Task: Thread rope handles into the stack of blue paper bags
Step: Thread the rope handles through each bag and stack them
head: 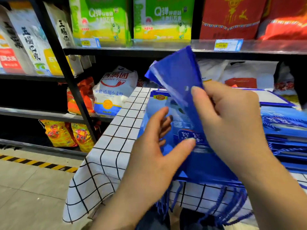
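right hand (232,117) pinches a lifted blue bag (179,72) above the stack (207,166); left hand (159,143) spread open beneath, holding nothing.

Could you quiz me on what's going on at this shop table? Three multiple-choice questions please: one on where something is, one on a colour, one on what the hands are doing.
1. Where do the rope handles hang?
A. Over the table's near edge
B. From the top shelf
C. On the floor tiles

2. What colour is the grid on the tablecloth?
A. Red
B. Black
C. Green

3. What is the right hand doing?
A. Resting empty
B. Pinching a lifted blue paper bag
C. Holding a price tag

Answers: 1 A, the ropes dangle below the cloth edge. 2 B, black lines on white. 3 B, thumb and fingers grip the raised bag.
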Action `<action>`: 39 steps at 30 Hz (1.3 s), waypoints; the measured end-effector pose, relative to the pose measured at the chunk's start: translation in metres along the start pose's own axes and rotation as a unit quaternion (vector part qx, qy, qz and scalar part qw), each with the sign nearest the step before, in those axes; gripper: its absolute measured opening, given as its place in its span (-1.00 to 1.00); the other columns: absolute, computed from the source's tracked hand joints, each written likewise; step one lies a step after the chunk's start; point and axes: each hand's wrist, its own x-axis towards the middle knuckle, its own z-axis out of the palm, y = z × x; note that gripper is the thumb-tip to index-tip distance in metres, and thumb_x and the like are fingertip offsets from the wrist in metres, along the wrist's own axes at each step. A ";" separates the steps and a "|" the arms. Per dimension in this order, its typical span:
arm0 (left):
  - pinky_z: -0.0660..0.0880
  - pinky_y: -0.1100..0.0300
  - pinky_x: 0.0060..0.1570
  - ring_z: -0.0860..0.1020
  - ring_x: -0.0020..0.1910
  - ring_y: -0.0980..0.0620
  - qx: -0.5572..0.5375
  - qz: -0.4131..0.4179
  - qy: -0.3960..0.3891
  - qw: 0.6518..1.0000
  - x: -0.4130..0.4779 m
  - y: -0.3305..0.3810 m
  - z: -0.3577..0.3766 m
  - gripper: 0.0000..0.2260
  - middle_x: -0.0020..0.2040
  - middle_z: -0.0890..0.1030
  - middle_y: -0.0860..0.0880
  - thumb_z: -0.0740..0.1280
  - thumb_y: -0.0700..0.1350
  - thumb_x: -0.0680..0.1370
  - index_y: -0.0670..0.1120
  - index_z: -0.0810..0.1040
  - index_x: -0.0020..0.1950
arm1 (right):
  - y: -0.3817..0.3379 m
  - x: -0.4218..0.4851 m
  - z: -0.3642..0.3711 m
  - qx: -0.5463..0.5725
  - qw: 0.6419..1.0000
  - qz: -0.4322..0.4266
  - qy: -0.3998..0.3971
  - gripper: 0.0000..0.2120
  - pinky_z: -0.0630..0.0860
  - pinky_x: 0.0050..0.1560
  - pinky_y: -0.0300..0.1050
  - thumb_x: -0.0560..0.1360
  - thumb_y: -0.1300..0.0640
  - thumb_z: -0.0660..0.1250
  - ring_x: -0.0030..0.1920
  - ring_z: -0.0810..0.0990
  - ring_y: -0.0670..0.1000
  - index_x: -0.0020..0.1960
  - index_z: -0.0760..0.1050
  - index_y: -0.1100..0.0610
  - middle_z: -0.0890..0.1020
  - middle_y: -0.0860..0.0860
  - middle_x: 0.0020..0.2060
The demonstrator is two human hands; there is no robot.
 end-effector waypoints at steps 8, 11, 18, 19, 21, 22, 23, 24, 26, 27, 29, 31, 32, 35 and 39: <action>0.24 0.06 0.36 0.30 0.41 0.04 0.355 0.167 -0.033 0.919 0.015 -0.002 0.022 -0.39 0.45 0.30 0.03 0.15 0.16 0.39 0.15 0.10 0.43 | 0.022 -0.014 -0.023 0.540 0.771 0.316 0.117 -0.63 0.49 -0.44 -0.27 0.50 0.35 0.18 -0.32 0.54 0.03 -0.41 0.55 0.11 0.58 -0.04 -0.43; 0.54 0.04 0.06 0.56 0.18 -0.01 0.431 0.180 -0.083 0.881 0.016 -0.008 0.009 -0.48 0.28 0.53 -0.02 0.15 0.05 0.37 0.04 0.33 0.35 | 0.032 -0.034 -0.019 0.499 0.769 0.391 0.081 -0.60 0.56 -0.41 -0.24 0.49 0.29 0.23 -0.37 0.60 -0.04 -0.48 0.54 0.05 0.61 -0.04 -0.44; -0.03 0.53 0.26 0.07 0.45 0.27 0.493 0.111 -0.210 0.837 0.013 -0.011 -0.022 -0.52 0.48 0.03 0.29 0.11 0.08 0.57 0.32 0.02 0.44 | 0.045 -0.061 -0.044 0.393 0.782 0.463 -0.140 -0.43 0.42 -0.66 -0.22 0.09 -0.23 0.43 -0.55 0.58 0.08 -0.25 0.59 0.28 0.64 0.21 -0.44; -0.04 0.46 0.31 -0.02 0.47 0.26 0.509 0.105 -0.238 0.821 0.011 -0.012 -0.024 -0.51 0.49 -0.05 0.30 0.09 0.08 0.59 0.33 -0.06 0.45 | 0.043 -0.059 -0.049 0.365 0.810 0.431 -0.158 -0.34 0.43 -0.63 -0.23 -0.05 -0.33 0.47 -0.54 0.58 0.06 -0.24 0.63 0.22 0.64 0.19 -0.43; -0.02 0.39 0.35 -0.05 0.48 0.23 0.532 0.110 -0.260 0.799 0.012 -0.011 -0.024 -0.51 0.50 -0.08 0.29 0.07 0.13 0.59 0.32 -0.09 0.45 | 0.041 -0.055 -0.052 0.295 0.885 0.316 -0.173 -0.37 0.49 -0.45 -0.34 -0.11 -0.43 0.44 -0.37 0.64 -0.09 -0.15 0.64 -0.10 0.70 -0.03 -0.33; -0.02 0.41 0.33 -0.05 0.48 0.24 0.527 0.107 -0.263 0.801 0.012 -0.013 -0.025 -0.52 0.49 -0.07 0.30 0.04 0.18 0.57 0.33 -0.08 0.45 | 0.040 -0.051 -0.050 0.227 0.925 0.247 -0.179 -0.45 0.46 -0.29 -0.49 0.01 -0.42 0.41 -0.21 0.63 -0.22 -0.08 0.60 -0.21 0.69 -0.20 -0.22; -0.03 0.45 0.29 -0.04 0.47 0.26 0.521 0.100 -0.261 0.807 0.014 -0.013 -0.026 -0.51 0.49 -0.06 0.31 0.00 0.23 0.54 0.34 -0.07 0.44 | 0.039 -0.047 -0.045 0.148 0.952 0.172 -0.207 -0.53 0.36 -0.09 -0.60 0.16 -0.39 0.33 -0.01 0.54 -0.35 0.01 0.57 -0.23 0.63 -0.37 -0.10; -0.05 0.49 0.25 -0.02 0.47 0.28 0.517 0.099 -0.255 0.811 0.014 -0.015 -0.028 -0.48 0.48 -0.04 0.32 -0.04 0.30 0.48 0.35 -0.05 0.44 | 0.042 -0.046 -0.035 0.081 0.960 0.098 -0.251 -0.52 0.21 0.09 -0.64 0.23 -0.38 0.22 0.15 0.40 -0.40 0.08 0.54 -0.26 0.53 -0.43 0.05; -0.10 0.54 0.19 0.04 0.45 0.32 0.516 0.110 -0.236 0.816 0.015 -0.017 -0.034 -0.35 0.47 0.03 0.34 -0.12 0.39 0.32 0.36 0.01 0.43 | 0.045 -0.048 -0.013 0.006 0.939 0.033 -0.342 -0.41 0.03 0.29 -0.56 0.29 -0.41 0.09 0.34 0.17 -0.38 0.27 0.39 -0.28 0.32 -0.40 0.28; -0.09 0.54 0.18 0.07 0.44 0.32 0.506 0.104 -0.220 0.828 0.014 -0.017 -0.036 -0.32 0.47 0.06 0.34 -0.12 0.40 0.29 0.36 0.04 0.42 | 0.045 -0.051 -0.006 -0.016 0.929 0.039 -0.369 -0.44 0.02 0.34 -0.48 0.35 -0.40 0.09 0.38 0.11 -0.37 0.32 0.32 -0.29 0.26 -0.38 0.34; 0.04 0.50 0.22 0.11 0.42 0.32 0.504 0.077 -0.188 0.839 0.010 -0.018 -0.041 -0.35 0.45 0.09 0.34 0.00 0.43 0.34 0.34 0.06 0.43 | 0.046 -0.054 0.000 -0.029 0.923 0.052 -0.379 -0.50 0.08 0.35 -0.39 0.44 -0.35 0.11 0.41 0.08 -0.35 0.35 0.26 -0.29 0.21 -0.36 0.39; 0.16 0.46 0.18 0.19 0.35 0.34 0.496 0.075 -0.145 0.853 0.003 -0.017 -0.046 -0.27 0.38 0.19 0.38 -0.04 0.48 0.26 0.32 0.14 0.41 | 0.044 -0.056 0.003 -0.022 0.925 0.061 -0.375 -0.51 0.17 0.34 -0.33 0.45 -0.35 0.06 0.41 0.09 -0.34 0.36 0.26 -0.28 0.21 -0.35 0.40; 0.22 0.45 0.12 0.25 0.28 0.35 0.489 0.070 -0.121 0.861 0.001 -0.016 -0.049 -0.24 0.30 0.27 0.40 -0.08 0.48 0.21 0.30 0.21 0.38 | 0.043 -0.057 0.004 -0.038 0.923 0.058 -0.378 -0.49 0.19 0.33 -0.31 0.45 -0.36 -0.01 0.42 0.08 -0.33 0.36 0.24 -0.28 0.19 -0.36 0.40; 0.33 0.43 -0.20 0.47 0.00 0.22 0.501 0.058 -0.075 0.860 -0.004 -0.018 -0.057 -0.50 -0.01 0.45 0.32 0.22 0.32 0.32 0.19 0.48 0.21 | 0.044 -0.060 0.006 -0.078 0.922 0.057 -0.375 -0.35 0.23 0.30 -0.31 0.31 -0.35 -0.18 0.43 0.07 -0.32 0.37 0.18 -0.30 0.16 -0.38 0.41; 0.20 0.49 -0.38 0.56 -0.32 0.06 0.534 0.056 -0.036 0.843 -0.010 -0.016 -0.062 -0.61 -0.27 0.53 0.16 0.58 -0.17 0.20 0.06 0.60 -0.04 | 0.041 -0.062 0.005 -0.093 0.924 0.052 -0.368 -0.49 0.22 0.30 -0.31 0.47 -0.37 -0.09 0.45 0.03 -0.29 0.38 0.15 -0.29 0.13 -0.37 0.42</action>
